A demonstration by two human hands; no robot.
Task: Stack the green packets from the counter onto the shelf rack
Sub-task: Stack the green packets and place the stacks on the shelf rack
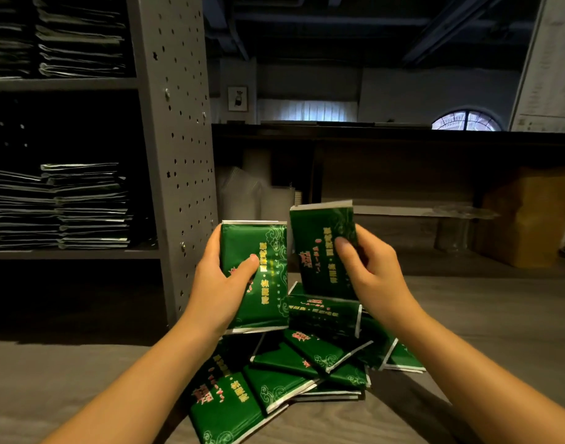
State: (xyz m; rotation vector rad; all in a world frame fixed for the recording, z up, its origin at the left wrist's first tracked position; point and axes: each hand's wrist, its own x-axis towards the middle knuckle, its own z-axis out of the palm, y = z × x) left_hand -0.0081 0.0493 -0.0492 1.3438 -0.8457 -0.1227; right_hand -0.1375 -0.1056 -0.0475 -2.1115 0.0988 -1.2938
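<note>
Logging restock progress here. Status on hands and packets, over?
Left hand grips one green packet, right hand grips a second packet, both upright above the pile. Pile loose on the counter. Shelf rack at left, nothing seen blocking.

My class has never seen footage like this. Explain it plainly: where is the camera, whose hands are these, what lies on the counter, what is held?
No machine here. The one picture comes from a camera worn on a person's head, looking down at their bare arms. The left hand grips one green packet upright; the right hand pinches a second packet beside it. Below, a loose pile of packets lies on the grey counter. At left stands the shelf rack, holding flat stacks.
</note>
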